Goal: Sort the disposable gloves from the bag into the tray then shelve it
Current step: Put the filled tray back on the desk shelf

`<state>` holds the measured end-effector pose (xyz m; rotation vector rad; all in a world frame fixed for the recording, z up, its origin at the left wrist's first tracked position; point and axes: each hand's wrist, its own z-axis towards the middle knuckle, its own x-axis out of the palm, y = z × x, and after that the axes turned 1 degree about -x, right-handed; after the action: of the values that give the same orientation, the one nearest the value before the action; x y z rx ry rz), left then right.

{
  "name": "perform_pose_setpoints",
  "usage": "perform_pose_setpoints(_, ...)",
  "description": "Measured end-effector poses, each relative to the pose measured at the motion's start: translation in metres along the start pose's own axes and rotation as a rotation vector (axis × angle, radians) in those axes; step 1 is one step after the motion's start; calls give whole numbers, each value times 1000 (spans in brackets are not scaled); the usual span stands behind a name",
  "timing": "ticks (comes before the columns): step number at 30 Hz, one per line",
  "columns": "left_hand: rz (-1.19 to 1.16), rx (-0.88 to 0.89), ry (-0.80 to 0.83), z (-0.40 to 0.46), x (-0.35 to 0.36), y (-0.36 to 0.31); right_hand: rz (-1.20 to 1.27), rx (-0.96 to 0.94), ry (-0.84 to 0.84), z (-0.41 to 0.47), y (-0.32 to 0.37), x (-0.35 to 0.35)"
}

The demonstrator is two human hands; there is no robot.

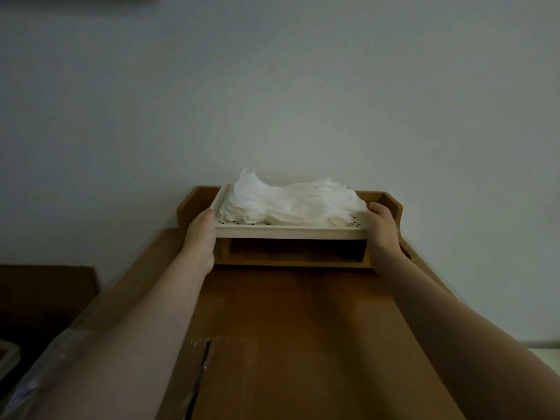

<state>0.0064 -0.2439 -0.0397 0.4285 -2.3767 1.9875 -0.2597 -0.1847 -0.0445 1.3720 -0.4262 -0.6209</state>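
Note:
A cream perforated tray [291, 233] carries a loose heap of clear white disposable gloves [288, 204]. It sits at the top of a small wooden shelf unit [391, 204] against the wall. My left hand [201, 234] grips the tray's left end and my right hand [382, 228] grips its right end, both arms stretched forward. The fingers under and behind the tray are hidden. A crumpled clear plastic bag [200, 356] lies on the desk near me.
The shelf unit stands at the far end of a brown wooden desk [288, 328], with an open compartment [295, 250] below the tray. A pale wall rises behind. Dark furniture [45, 298] stands to the left.

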Motion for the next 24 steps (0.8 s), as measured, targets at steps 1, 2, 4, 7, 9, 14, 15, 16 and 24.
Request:
perform_pose_setpoints(1, 1, -2, -3, 5, 3, -1, -5, -3, -4, 4, -2, 1)
perform_pose_setpoints(2, -9, 6, -3, 14, 6, -1, -12, -4, -5, 9, -5, 3)
perform_pose_setpoints(4, -12, -8, 0, 27, 12, -1, -19, -4, -11, 20, -5, 4)
perform_pose_setpoints(7, 38, -8, -2, 45, 19, 0, -79, 0, -18, 38, -7, 8)
perform_pose_setpoints(9, 81, -5, -6, 55, 22, -1, -149, -19, -19, 44, -9, 10)
perform_pose_setpoints(14, 159, 0, -53, 64, 22, -4, -280, -57, 5, 45, -8, 7)
perform_pose_setpoints(15, 176, 8, -50, 59, 20, -4, -298, -53, -7, 42, -7, 7)
perform_pose_setpoints(16, 208, 13, -51, 54, 18, -2, -314, -56, -40, 36, -7, 7)
perform_pose_setpoints(24, 1021, 35, 369, -43, -79, 65, -135, -61, -174, -67, -33, 2)
